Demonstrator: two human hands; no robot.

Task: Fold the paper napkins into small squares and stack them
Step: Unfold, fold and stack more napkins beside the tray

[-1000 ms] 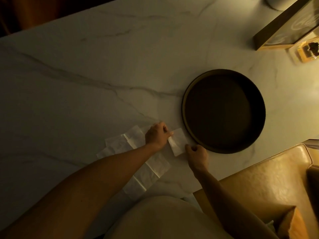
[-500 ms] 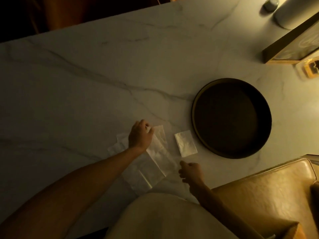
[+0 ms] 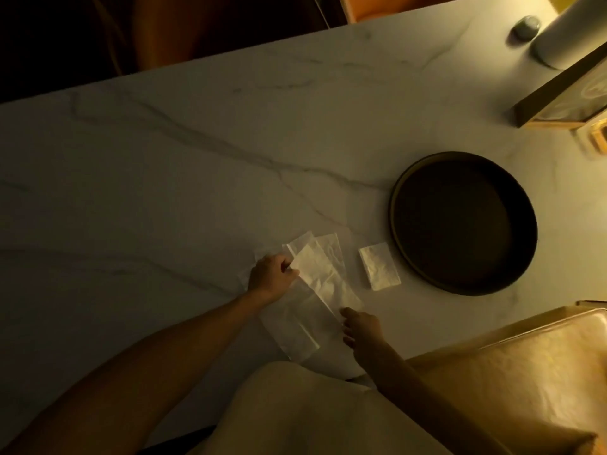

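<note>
A small folded napkin square (image 3: 379,266) lies alone on the marble table, just left of the dark round tray. Left of it, several unfolded thin napkins (image 3: 315,284) overlap in a loose pile. My left hand (image 3: 272,276) pinches the far left edge of the top napkin. At the pile's near right corner my right hand (image 3: 361,326) touches the top napkin's near end with its fingertips; how its fingers lie is hard to see in the dim light.
A dark round tray (image 3: 394,205) sits empty to the right. A framed box (image 3: 565,100), a white cylinder (image 3: 565,37) and a small round object (image 3: 526,26) stand at the far right. A tan leather seat (image 3: 525,366) adjoins the near right table edge.
Both hands left the folded square beside the tray and moved left to the pile. My left hand took the top napkin's far edge; my right hand came to its near end.
</note>
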